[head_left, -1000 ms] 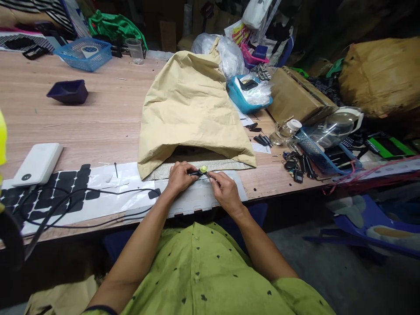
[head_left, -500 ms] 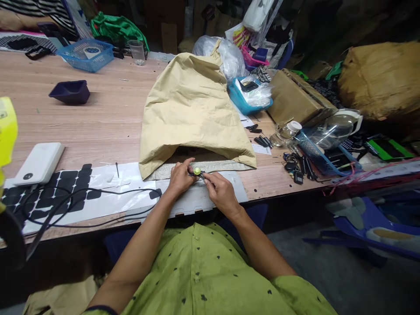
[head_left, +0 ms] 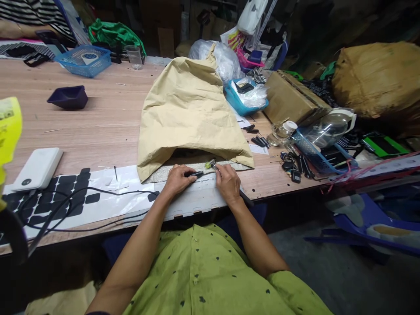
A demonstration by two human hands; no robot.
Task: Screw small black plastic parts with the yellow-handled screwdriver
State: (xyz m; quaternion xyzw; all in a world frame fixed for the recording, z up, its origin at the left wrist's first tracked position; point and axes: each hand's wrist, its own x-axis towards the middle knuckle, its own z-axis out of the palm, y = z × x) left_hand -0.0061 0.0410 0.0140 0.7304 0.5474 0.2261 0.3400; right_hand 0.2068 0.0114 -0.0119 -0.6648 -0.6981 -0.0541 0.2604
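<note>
My right hand [head_left: 227, 181] is closed around a small hammer [head_left: 211, 163] with a metal head and a yellow-green face; its dark handle end sticks out behind my wrist. In the fingers of my left hand [head_left: 178, 178] is a short black piece [head_left: 196, 174], too small to tell its kind. Both hands rest at the near table edge, over a pale grey board [head_left: 193, 199]. Just beyond them stands a beige cloth cover [head_left: 190, 109], its near side raised over a dark opening. A light speckled slab [head_left: 159, 173] shows under its front edge.
To the left lie a white power bank [head_left: 41, 166], black cables and a sheet of black stickers [head_left: 67, 192]. A purple tray [head_left: 68, 97] and blue basket [head_left: 83, 61] stand farther back. Rightward are keys [head_left: 290, 166], a blue basket and a cardboard box [head_left: 292, 94]. Another person's arm shows top left.
My hands have moved apart, the right one slightly to the right. The hammer head has turned and shifted right and up from between the hands. The black piece now shows in my left fingers.
</note>
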